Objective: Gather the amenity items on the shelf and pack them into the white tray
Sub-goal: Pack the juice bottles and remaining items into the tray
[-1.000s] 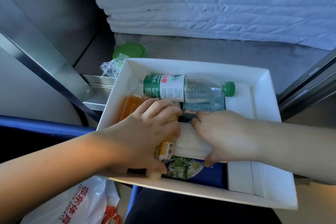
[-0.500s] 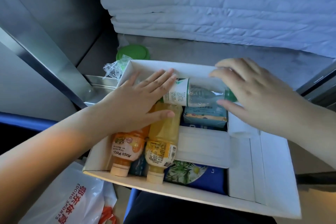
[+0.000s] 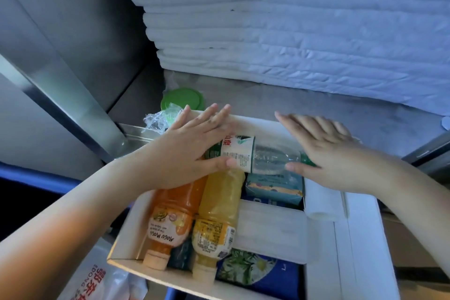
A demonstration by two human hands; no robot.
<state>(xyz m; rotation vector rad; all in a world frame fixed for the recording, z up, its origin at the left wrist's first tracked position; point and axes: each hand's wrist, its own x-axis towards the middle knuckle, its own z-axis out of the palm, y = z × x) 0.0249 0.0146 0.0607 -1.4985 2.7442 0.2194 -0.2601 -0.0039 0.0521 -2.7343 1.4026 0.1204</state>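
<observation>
Now | left hand (image 3: 187,151) flat, released, on water bottle (image 3: 264,156) | right hand (image 3: 328,153) flat, released

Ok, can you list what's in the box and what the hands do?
tray: white cardboard tray
far end: clear plastic water bottle, lying sideways
near left: orange juice bottle beside yellow juice bottle
left hand: flat on the water bottle
right hand: straight fingers over its green-capped end
outside tray: round green lid
</observation>
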